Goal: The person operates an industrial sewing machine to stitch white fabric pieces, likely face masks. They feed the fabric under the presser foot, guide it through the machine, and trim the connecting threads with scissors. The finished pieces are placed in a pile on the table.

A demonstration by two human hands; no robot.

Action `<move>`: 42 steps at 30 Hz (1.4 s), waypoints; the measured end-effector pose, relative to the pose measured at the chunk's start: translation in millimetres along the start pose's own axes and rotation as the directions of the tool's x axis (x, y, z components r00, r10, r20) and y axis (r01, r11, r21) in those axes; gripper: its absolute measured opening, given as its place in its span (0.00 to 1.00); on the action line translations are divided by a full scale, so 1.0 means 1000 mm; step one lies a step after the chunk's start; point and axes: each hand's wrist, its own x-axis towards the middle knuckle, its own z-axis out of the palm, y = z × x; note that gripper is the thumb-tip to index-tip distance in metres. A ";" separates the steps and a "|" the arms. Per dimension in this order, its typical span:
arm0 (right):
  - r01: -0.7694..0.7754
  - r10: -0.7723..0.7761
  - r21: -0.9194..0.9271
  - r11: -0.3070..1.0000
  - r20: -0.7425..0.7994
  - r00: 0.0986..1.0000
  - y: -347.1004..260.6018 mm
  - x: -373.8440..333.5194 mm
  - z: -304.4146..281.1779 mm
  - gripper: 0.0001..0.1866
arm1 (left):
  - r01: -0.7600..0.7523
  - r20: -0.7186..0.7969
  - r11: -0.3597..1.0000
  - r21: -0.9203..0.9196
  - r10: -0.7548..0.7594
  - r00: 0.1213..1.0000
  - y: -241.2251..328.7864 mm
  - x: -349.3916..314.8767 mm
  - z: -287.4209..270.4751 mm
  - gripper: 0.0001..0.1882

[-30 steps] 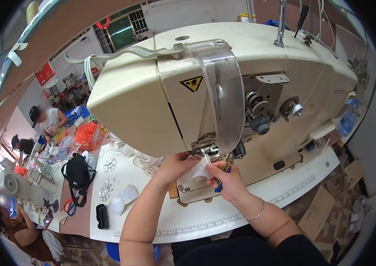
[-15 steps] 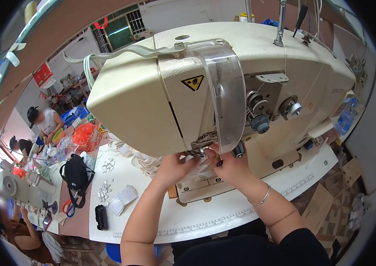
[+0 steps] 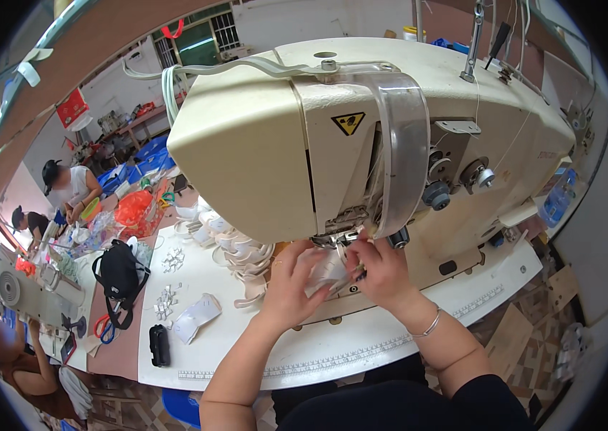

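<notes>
A cream sewing machine [image 3: 246, 158] stands before me, its needle area just above my hands. Under the presser foot [image 3: 345, 235] lies a small white fabric piece [image 3: 330, 269]. My left hand [image 3: 291, 284] is at the piece's left side, thumb and fingers apart, fingertips near its edge. At the right side, my right hand [image 3: 384, 276] has its fingers bent close to the presser foot. A small dark-tipped tool [image 3: 361, 273] pokes out of its grip; most of it is hidden. Whether those fingertips also pinch the fabric, I cannot tell.
Left of the machine lies a heap of curved cream pieces [image 3: 239, 251]. Small white bits [image 3: 166, 302], a folded white sheet [image 3: 196, 318] and a black case [image 3: 160, 345] sit on the white table. Beyond are a black bag [image 3: 123, 276], scissors [image 3: 105, 329] and several people at work.
My left hand has opened and drawn back from the presser foot, leaving the white piece more exposed. My right hand stays near the foot. The whole view has shifted slightly.
</notes>
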 end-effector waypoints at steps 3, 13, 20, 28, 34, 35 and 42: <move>0.013 -0.008 0.046 0.999 -0.096 0.995 0.000 -0.011 -0.001 0.07 | -0.166 -0.051 0.985 0.057 0.168 0.984 -0.011 -0.001 0.009 0.28; -0.783 0.454 0.575 0.238 0.647 0.613 0.004 -0.025 0.000 0.08 | -0.212 -0.099 0.971 0.107 0.222 0.970 -0.008 0.002 0.010 0.25; -0.753 0.429 0.652 0.087 0.658 0.619 0.001 -0.027 0.007 0.08 | -0.203 -0.109 0.975 0.092 0.213 0.971 -0.006 0.004 0.009 0.24; -0.779 0.406 0.625 0.040 0.702 0.585 -0.004 -0.023 -0.001 0.09 | -0.281 -0.161 0.949 0.144 0.303 0.939 -0.009 0.000 0.013 0.23; -0.768 0.391 0.631 -0.107 0.737 0.551 0.001 -0.027 0.006 0.08 | -0.266 -0.138 0.955 0.133 0.284 0.949 -0.010 0.002 0.012 0.23; -0.761 0.392 0.635 -0.131 0.739 0.548 0.001 -0.026 0.006 0.08 | -0.266 -0.126 0.955 0.131 0.282 0.951 -0.011 0.002 0.012 0.24; -0.747 0.462 0.662 -0.060 0.681 0.568 0.001 -0.026 0.008 0.09 | -0.218 -0.144 0.963 0.160 0.241 0.960 -0.010 0.003 0.017 0.24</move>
